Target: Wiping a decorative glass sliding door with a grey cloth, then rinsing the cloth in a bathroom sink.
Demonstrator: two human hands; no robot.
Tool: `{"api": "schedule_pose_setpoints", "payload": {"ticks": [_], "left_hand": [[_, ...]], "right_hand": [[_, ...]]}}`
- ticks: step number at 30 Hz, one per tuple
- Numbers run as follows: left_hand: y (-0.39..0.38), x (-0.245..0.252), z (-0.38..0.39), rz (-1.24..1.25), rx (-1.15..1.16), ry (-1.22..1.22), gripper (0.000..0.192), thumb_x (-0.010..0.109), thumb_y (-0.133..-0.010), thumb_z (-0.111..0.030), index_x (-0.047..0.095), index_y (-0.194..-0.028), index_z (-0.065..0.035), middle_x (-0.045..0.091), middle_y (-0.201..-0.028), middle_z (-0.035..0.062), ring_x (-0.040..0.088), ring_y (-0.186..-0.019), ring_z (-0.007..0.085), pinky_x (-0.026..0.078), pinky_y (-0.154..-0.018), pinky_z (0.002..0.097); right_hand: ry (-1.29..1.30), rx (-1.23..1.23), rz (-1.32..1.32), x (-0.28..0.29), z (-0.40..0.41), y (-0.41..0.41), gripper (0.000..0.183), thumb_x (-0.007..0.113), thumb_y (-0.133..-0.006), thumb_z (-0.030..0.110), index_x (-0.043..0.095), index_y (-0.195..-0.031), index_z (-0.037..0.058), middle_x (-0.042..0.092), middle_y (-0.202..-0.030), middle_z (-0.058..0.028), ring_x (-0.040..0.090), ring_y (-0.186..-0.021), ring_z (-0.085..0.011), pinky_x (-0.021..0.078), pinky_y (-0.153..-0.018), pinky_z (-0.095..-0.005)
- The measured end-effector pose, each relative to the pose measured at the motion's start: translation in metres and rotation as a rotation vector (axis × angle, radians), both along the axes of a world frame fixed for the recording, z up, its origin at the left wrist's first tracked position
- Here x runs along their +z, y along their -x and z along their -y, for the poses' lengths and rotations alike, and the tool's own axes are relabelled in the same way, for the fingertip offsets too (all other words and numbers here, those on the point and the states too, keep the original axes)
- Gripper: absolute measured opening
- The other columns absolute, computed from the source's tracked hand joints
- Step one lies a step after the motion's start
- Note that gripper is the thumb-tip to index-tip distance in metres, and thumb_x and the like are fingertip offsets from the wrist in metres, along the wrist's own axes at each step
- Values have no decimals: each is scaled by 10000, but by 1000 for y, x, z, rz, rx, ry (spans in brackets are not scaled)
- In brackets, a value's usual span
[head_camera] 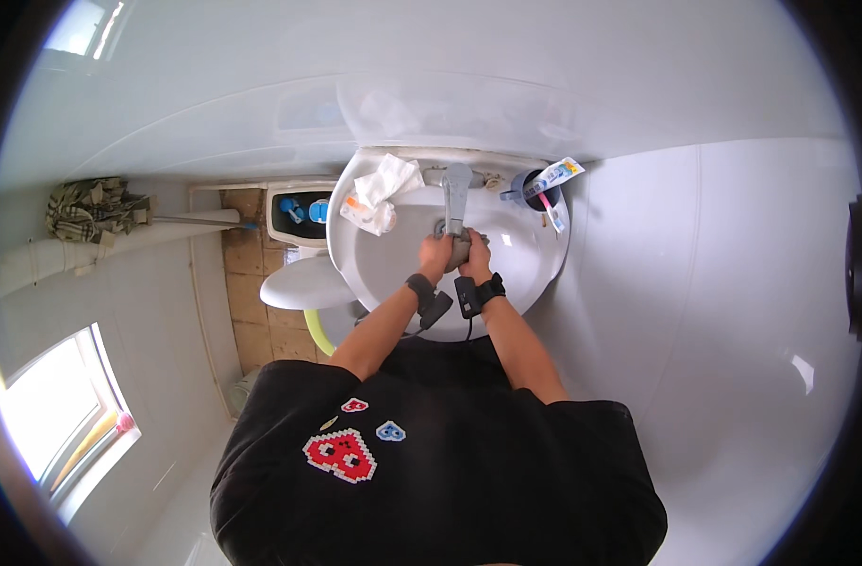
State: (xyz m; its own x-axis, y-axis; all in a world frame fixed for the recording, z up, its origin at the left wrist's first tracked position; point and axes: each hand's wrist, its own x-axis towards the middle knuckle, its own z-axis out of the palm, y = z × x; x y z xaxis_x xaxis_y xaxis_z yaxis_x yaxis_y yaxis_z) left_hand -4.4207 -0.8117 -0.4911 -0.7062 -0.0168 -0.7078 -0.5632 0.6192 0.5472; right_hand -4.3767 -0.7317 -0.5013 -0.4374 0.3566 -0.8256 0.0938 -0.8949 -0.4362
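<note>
Both of my hands are over the white ceramic washbasin, just below the metal faucet. Between them is a bunched grey cloth. My left hand grips its left side, and my right hand grips its right side. The cloth lies under the spout's end and hides part of the basin floor behind it. Whether water is running cannot be told. A black strap with a small box is on each wrist.
White tissues and a soft packet lie on the basin's left rim. A dark mug holding a toothpaste tube and toothbrush stands on the right. Left are a toilet lid, an open cistern and a mop.
</note>
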Motion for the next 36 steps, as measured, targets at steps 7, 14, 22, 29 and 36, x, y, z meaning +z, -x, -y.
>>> {"api": "schedule_pose_setpoints", "payload": {"ticks": [7, 14, 22, 29, 36], "left_hand": [[-6, 26, -8, 244, 299, -295, 421, 471, -792, -321, 589, -917, 63, 595, -917, 245, 596, -830, 344, 452, -718, 385], [-6, 4, -5, -157, -1, -56, 368, 469, -786, -282, 575, -1006, -6, 598, -840, 242, 581, -804, 373, 453, -718, 403], [0, 19, -10, -210, -165, -61, 332, 509, -756, -280, 578, -857, 28, 576, -853, 273, 557, -819, 419, 447, -710, 468], [11, 14, -10, -103, -364, 104, 367, 472, -790, -302, 602, -886, 27, 579, -876, 269, 557, -842, 408, 449, -720, 452], [5, -1, 0, 130, -19, -374, 351, 468, -832, -294, 575, -1039, -33, 614, -922, 144, 593, -842, 249, 458, -732, 346]], "right_hand": [[54, -150, 245, 11, -2, -2, 286, 582, -795, 291, 529, -944, 53, 568, -911, -89, 576, -775, -245, 492, -703, -384], [176, -177, 162, 4, -8, -6, 225, 567, -801, 238, 527, -949, 73, 572, -935, -106, 581, -830, -264, 489, -726, -412], [-17, 292, -71, 6, -10, -10, 213, 561, -821, 216, 504, -1006, 128, 557, -983, -74, 546, -895, -238, 450, -752, -426], [107, 447, 120, 25, -25, -23, 438, 622, -750, 424, 485, -1057, 142, 506, -1064, -81, 479, -980, -273, 417, -795, -453], [125, 197, 242, 29, -31, -24, 538, 593, -727, 541, 485, -1062, 134, 516, -1046, -75, 492, -956, -256, 453, -767, -377]]}}
